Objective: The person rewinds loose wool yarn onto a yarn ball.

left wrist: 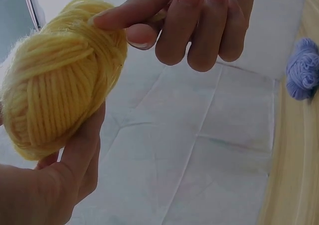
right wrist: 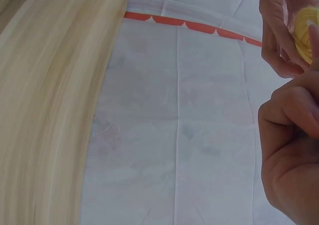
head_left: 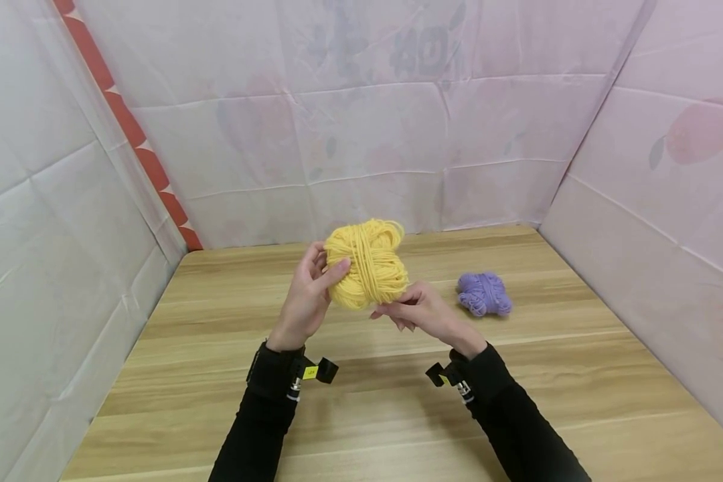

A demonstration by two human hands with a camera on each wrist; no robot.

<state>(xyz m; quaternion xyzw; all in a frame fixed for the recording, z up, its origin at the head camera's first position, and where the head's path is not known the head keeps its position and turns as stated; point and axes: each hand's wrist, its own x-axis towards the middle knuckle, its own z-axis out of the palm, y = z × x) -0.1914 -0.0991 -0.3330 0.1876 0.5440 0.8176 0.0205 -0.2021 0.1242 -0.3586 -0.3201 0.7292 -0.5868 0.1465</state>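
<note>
A skein of yellow yarn (head_left: 367, 264), bound round its middle by crosswise strands, is held up above the table. My left hand (head_left: 306, 294) grips its left side, thumb across the front and fingers behind. At the lower right edge of the skein is my right hand (head_left: 428, 311). In the left wrist view, the right thumb and index finger pinch a bit of the yellow yarn (left wrist: 65, 80) at its edge, while the other fingers curl loosely. Only a small part of the skein shows in the right wrist view, past the right hand (right wrist: 291, 145).
A smaller purple skein (head_left: 484, 293) lies on the wooden table (head_left: 217, 402), to the right of my right hand. Pale printed sheets (head_left: 367, 134) hang behind and at both sides, with a red scalloped strip (head_left: 126, 120) at the back left corner.
</note>
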